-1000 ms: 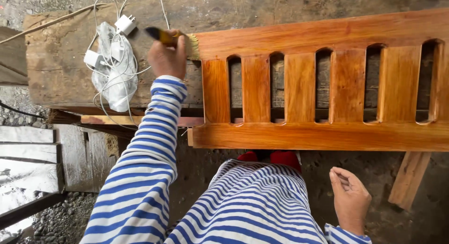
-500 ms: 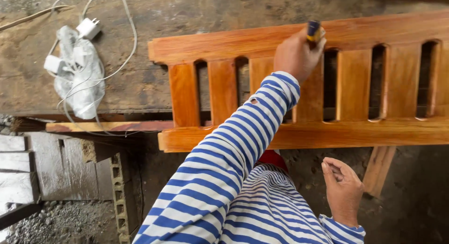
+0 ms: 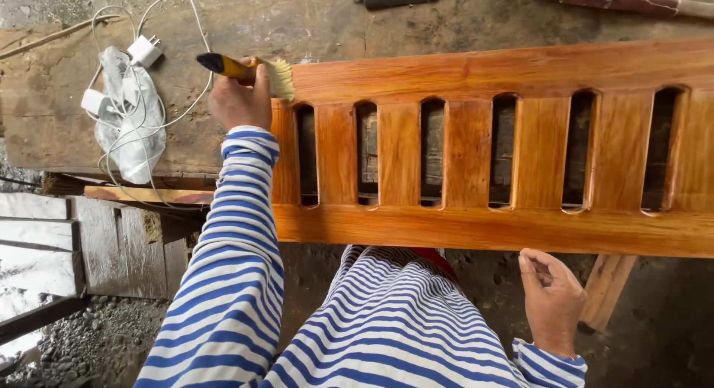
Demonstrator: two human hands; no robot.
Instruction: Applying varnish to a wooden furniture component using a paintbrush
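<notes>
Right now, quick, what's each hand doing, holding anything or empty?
Left hand: closed on a paintbrush, bristles at the slatted wooden panel's top left corner.
Right hand: loosely open, holding nothing, just below the panel.

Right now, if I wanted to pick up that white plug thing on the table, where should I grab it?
Take the white charger block by its two flat sides, coming straight down from above. It lies flat on the workbench with its prongs sticking out at one end, so pinch the boxy body, not the prongs. Its thin cable loops round nearby and will trail along.
</notes>
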